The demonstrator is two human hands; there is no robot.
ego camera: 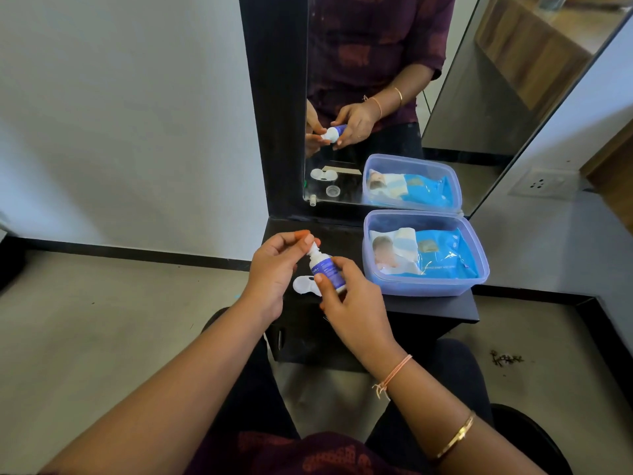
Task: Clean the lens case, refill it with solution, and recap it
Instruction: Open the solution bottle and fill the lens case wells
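My right grip (346, 299) wraps the solution bottle (326, 268) to steady it; my left grip (274, 269) pinches what looks like its cap (311, 247).

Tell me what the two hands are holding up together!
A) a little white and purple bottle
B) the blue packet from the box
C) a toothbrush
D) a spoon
A: the right hand grips the little white and purple bottle round its body, while the left hand pinches its white top.
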